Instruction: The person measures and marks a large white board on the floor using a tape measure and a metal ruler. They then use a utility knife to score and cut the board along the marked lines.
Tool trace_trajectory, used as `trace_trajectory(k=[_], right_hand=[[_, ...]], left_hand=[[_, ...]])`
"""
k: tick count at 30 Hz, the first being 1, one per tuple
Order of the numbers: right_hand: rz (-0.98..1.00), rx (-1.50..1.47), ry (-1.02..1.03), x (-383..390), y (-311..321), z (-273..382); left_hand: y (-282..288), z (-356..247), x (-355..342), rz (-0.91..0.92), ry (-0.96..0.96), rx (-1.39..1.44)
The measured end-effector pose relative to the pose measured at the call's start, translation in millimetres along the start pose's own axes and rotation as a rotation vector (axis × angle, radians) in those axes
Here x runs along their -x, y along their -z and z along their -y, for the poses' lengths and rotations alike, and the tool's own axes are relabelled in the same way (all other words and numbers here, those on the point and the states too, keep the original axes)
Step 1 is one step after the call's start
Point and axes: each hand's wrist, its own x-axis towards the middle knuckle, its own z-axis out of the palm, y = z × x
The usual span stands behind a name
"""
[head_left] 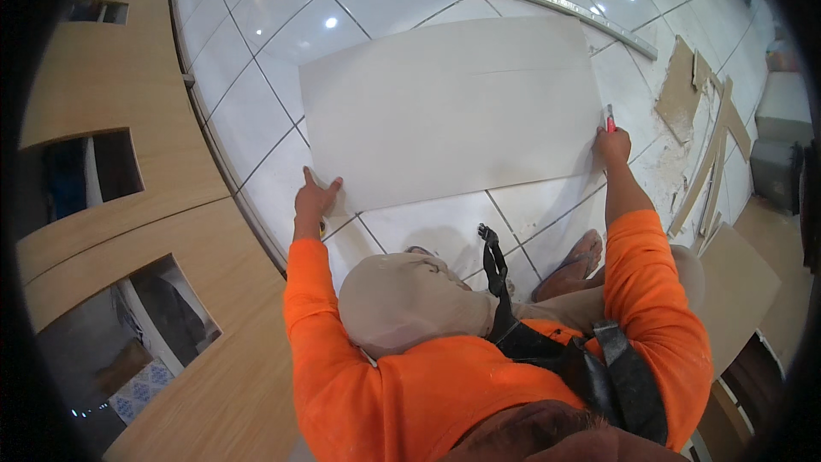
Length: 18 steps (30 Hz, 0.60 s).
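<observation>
Bright, sharp; ceiling-light glare on tiles [282, 17], fisheye-bent edges.

Pale grey-white sheet [453, 111] at centre on glossy white floor tiles [256, 120] gridded with dark grout. At three o'clock, a red-pink knife [611, 118]. At nine, light oak-grain panels [111, 103]. At six, bright orange sleeves [325, 334], beige trousers [402, 299], black straps [513, 325].
</observation>
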Motion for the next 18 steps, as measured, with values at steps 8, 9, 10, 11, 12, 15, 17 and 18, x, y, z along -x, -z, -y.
trace_trajectory(k=[8,9,10,11,12,15,17,18], right_hand=[[-0.022,-0.005,0.075,-47,6,23],[-0.053,0.002,0.093,-54,6,27],[-0.083,0.011,0.115,-59,5,35],[-0.115,0.020,0.141,-65,4,45],[-0.102,0.030,0.196,-71,4,60],[-0.118,0.055,0.398,-82,6,116],[-0.137,0.113,0.523,-89,6,154],[-0.110,0.175,0.565,-92,9,180]], left_hand=[[-20,-31,61,0.158,0.024,-0.234],[-9,-53,77,0.132,0.080,-0.259],[0,-71,80,0.065,0.073,-0.223],[0,-83,74,-0.077,-0.043,-0.231],[0,-95,66,-0.218,-0.154,-0.239],[13,-149,32,-0.165,-0.402,-0.243],[38,-191,26,-0.093,-0.479,-0.363],[46,-204,20,-0.051,-0.462,-0.373]])
